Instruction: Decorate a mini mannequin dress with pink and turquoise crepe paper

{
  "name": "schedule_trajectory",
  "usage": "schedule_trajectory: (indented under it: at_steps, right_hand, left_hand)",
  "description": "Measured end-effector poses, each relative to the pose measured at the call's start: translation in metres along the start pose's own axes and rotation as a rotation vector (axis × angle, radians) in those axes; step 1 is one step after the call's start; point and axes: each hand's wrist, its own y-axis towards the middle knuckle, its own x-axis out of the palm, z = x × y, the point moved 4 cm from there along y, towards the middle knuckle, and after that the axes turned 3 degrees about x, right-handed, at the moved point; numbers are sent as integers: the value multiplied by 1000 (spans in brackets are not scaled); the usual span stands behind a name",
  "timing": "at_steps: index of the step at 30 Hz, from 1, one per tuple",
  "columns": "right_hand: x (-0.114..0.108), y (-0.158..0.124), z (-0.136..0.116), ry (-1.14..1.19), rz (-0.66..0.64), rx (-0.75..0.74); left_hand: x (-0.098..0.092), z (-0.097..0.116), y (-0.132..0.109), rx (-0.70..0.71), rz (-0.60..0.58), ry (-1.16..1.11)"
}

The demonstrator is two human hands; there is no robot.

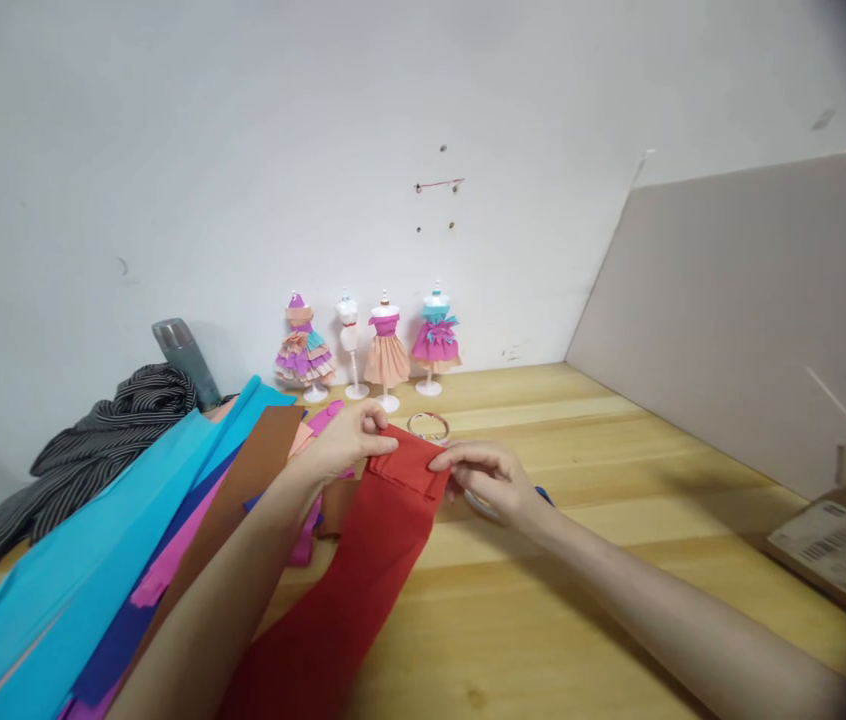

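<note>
A long strip of red crepe paper [385, 545] runs up from the bottom edge, its far end folded over in layers. My left hand [348, 437] pinches the left corner of that folded end. At the right corner, my right hand [489, 478] grips the same paper between thumb and fingers. Just beyond the fold, a thin ring-shaped band [429, 427] lies on the wooden table [543, 620]. A round object with a blue part [544, 496] is partly hidden behind my right hand.
Blue paper strips [104, 520], a brown strip [247, 490] and pink pieces lie at left, beside striped cloth [115, 430] and a bottle [187, 360]. Several mini dress forms, one in an orange skirt [387, 360], stand by the wall. A labelled box [835, 550] is at right.
</note>
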Motion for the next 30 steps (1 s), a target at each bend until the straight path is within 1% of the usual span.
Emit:
schedule_trajectory:
  at_steps: [2, 6, 9, 11, 14, 18, 21, 23, 27, 30]
  right_hand:
    - [-1, 0, -4, 8, 24, 29]
    - [-2, 1, -7, -3, 99, 47]
    - [-1, 3, -1, -23, 110, 52]
    - [-2, 4, 6, -33, 115, 45]
    - [-3, 4, 14, -47, 117, 23]
    - [-1, 4, 15, -1, 107, 31]
    - [2, 6, 12, 95, 91, 88]
    - [4, 8, 11, 121, 84, 133]
    - [2, 10, 16, 125, 89, 206]
    - [1, 9, 18, 69, 60, 218]
  left_hand:
    - [-2, 1, 0, -6, 0, -72]
    - [-1, -1, -2, -66, -77, -234]
    - [0, -6, -3, -132, -95, -220]
    - [1, -8, -3, -153, -129, -212]
    - [4, -7, -3, -153, -177, -272]
    - [5, -6, -3, -150, -184, -353]
    - [6, -8, -3, -161, -164, -393]
    - [7, -7, -3, -138, -127, -408]
    - [10, -2, -3, -88, -34, -376]
    - [15, 2, -4, -74, 4, -359]
